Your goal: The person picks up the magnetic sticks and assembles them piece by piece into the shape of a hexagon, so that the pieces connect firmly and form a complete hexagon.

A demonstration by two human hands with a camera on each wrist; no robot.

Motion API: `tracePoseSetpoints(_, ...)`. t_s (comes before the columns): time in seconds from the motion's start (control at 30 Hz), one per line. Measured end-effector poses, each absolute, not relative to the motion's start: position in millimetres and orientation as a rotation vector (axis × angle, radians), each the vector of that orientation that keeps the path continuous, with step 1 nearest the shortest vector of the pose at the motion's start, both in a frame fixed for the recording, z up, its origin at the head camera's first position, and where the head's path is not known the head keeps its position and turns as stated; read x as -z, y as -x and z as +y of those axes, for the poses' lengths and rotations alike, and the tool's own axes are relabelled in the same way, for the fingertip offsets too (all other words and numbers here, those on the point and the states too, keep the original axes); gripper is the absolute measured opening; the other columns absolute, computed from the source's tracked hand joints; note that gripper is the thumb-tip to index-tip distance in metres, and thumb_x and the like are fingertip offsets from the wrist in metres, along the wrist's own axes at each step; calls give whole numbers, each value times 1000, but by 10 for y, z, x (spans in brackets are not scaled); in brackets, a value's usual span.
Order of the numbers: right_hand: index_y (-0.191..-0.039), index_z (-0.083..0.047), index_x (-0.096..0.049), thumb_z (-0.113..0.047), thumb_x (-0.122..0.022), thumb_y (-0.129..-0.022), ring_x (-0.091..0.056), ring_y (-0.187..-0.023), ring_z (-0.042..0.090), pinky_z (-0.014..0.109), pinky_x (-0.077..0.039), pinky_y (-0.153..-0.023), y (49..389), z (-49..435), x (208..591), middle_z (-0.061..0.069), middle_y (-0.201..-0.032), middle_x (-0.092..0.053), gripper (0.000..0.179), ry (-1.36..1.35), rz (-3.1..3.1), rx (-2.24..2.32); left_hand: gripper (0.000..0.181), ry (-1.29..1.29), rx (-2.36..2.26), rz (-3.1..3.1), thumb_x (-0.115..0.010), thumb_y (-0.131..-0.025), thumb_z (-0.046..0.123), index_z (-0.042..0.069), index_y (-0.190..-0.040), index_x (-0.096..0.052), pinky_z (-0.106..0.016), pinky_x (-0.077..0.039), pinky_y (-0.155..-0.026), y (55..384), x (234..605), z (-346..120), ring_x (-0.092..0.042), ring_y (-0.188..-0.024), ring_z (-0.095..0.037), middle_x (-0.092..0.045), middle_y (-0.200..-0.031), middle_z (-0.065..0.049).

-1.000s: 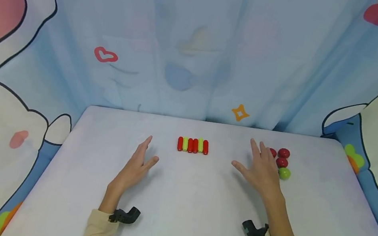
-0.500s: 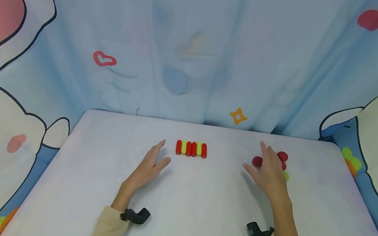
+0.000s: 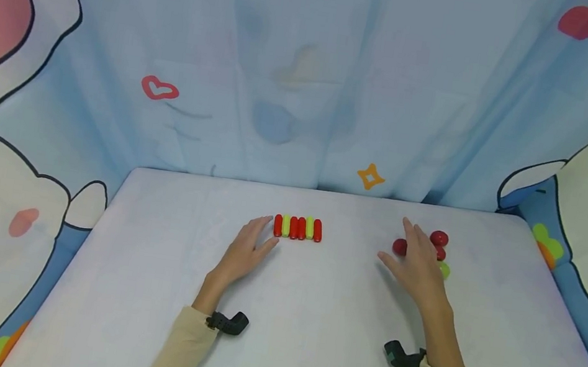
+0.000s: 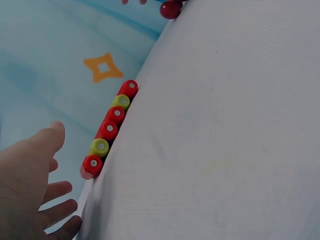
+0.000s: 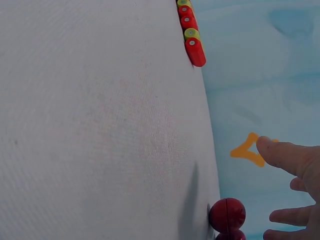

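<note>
In the head view a side-by-side row of short red and yellow-green cylinders (image 3: 298, 228) lies on the white table. My left hand (image 3: 243, 256) has its fingers stretched out and its thumb spread, with fingertips right at the row's left end. The left wrist view has that hand (image 4: 30, 185) beside the nearest red cylinder (image 4: 92, 164). My right hand (image 3: 418, 267) reaches over a group of balls, its thumb apart and nothing in its grasp. A red ball (image 3: 400, 247) shows left of its fingers. Another red ball (image 3: 439, 238) and a green ball (image 3: 444, 270) show on its right, partly covered.
The white table (image 3: 308, 323) ends at a blue patterned curtain (image 3: 301, 53) along the back. Cartoon figures flank it left and right. Each wrist wears a black camera mount, one on the left (image 3: 229, 323) and one on the right (image 3: 404, 356).
My left hand has moved right and forward, up to the row's left end. My right hand shifted slightly right, uncovering the red ball on its left, and then stayed nearly still. The cylinders have not moved.
</note>
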State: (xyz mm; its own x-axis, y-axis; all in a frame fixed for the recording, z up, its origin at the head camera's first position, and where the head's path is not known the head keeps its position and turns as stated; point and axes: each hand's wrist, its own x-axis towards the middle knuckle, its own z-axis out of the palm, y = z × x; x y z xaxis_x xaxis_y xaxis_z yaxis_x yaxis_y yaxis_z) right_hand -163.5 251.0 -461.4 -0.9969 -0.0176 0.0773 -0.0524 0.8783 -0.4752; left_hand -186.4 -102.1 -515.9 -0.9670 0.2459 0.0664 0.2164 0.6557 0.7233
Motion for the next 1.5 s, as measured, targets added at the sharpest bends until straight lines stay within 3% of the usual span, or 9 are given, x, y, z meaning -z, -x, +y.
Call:
tracePoseSetpoints(0.3,-144,3,-36,-25,-72,-86,-32,-134,53,71,-36,-98,1667,2553,4628,35,-147,-32,74,-8,-2992,-731,45,-519,-1063,2952,-54,-99,29,16,-141,-50,-50,-37,-112,1899,5136,-977,-41,-138,-30,-44,-150,-11)
tracePoseSetpoints(0.73,-134,6,-51,-27,-70,-89,-41,-133,47,63,-37,-105,1628,2520,4655,30,-142,-46,59,-34,-3101,-650,42,-478,-850,3020,-54,-99,27,19,-140,-52,-47,-40,-111,1860,5157,-936,-42,-138,-28,-45,-149,-9)
tracePoseSetpoints(0.97,-132,5,-54,-26,-69,-89,-41,-133,46,69,-24,-110,1645,2513,4677,29,-140,-48,55,-92,-3109,-577,43,-364,-824,3088,-54,-98,29,17,-140,-52,-44,-46,-106,1841,5109,-953,-49,-133,-26,-51,-144,-7)
tracePoseSetpoints(1.2,-131,2,-55,-23,-68,-90,-41,-133,46,62,-34,-109,1645,2475,4700,28,-141,-48,50,-170,-3107,-604,43,-436,-685,3160,-56,-98,29,22,-140,-52,-46,-48,-103,1844,5115,-973,-52,-129,-28,-53,-143,-8)
tracePoseSetpoints(1.5,-132,1,-54,-16,-64,-92,-36,-136,46,62,-34,-109,1631,2434,4708,28,-143,-45,45,-131,-3110,-678,39,-510,-615,3176,-54,-99,31,24,-137,-56,-47,-49,-101,1842,5116,-986,-53,-129,-28,-54,-142,-7)
